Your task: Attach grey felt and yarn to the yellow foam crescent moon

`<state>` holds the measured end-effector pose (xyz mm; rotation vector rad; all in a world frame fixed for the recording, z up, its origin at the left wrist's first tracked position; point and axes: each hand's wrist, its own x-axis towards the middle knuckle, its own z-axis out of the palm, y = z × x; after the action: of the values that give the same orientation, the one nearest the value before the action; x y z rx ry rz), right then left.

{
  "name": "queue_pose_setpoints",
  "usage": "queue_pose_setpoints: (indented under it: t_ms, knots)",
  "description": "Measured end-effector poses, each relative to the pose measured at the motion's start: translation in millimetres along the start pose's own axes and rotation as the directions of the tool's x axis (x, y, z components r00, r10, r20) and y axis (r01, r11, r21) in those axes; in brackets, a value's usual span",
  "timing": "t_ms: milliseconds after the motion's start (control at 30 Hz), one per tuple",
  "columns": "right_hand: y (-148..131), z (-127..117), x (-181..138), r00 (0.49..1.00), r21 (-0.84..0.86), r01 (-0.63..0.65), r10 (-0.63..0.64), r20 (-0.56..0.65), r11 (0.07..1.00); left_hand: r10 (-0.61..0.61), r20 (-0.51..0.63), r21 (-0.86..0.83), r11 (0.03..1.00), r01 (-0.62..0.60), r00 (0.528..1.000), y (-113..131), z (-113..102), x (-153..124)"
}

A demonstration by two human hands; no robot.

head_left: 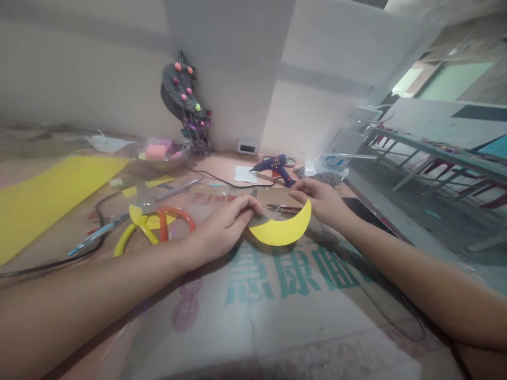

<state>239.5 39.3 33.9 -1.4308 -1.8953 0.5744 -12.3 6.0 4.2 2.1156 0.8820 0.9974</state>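
Note:
A yellow paper crescent [281, 233] is held over the cardboard by my left hand [227, 224], whose thumb and fingers pinch its left end. Some grey material lies along the crescent's upper left edge, by the fingertips. My right hand [319, 199] is beside the crescent's right tip, its thumb and forefinger drawn together; whatever they hold is too small to make out. Behind the crescent, small thread snips [289, 209] lie on the cardboard. A blue hot glue gun [277, 169] rests farther back, its nozzle over a white paper square [245, 174].
Orange-handled scissors [176, 219], yellow-handled scissors [137, 229] and a light blue pen [99, 236] lie left, near yellow sheet [51, 198]. A grey crescent ornament with pompoms [182, 97] leans on the wall beside a small digital clock [247, 147]. Printed cardboard [277, 322] covers the front.

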Motion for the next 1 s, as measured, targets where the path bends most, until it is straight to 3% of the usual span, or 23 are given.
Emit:
queue_pose_setpoints:
  t_ms: [100,200,267,367,467,733,1000]
  knots:
    - [1,2,-2,0.994,-0.055,0.107,-0.106,0.007,0.993,-0.013,0.001,-0.005,1.000,0.013,1.000,1,0,0]
    - [-3,5,-6,0.929,-0.188,0.366,-0.371,0.011,0.911,-0.035,-0.006,0.001,0.999,0.035,0.999,3,0,0]
    - [-8,7,-10,0.907,-0.160,0.416,-0.421,0.004,0.895,-0.046,-0.012,0.011,0.999,0.046,0.999,3,1,0]
    - [-17,12,-19,0.979,0.133,0.189,-0.198,0.055,0.973,-0.047,-0.014,0.031,0.998,0.048,0.999,2,2,0]
    - [-24,18,-27,0.981,0.333,-0.050,-0.017,0.195,0.942,-0.038,-0.003,0.047,0.998,0.038,0.999,0,3,-1]
    - [-14,31,-30,0.913,0.491,-0.290,0.083,0.400,0.822,-0.029,0.015,0.070,0.997,0.028,0.999,3,3,0]
    - [-14,29,-23,0.899,0.466,-0.342,0.139,0.415,0.816,-0.021,0.009,0.075,0.997,0.020,1.000,3,1,0]
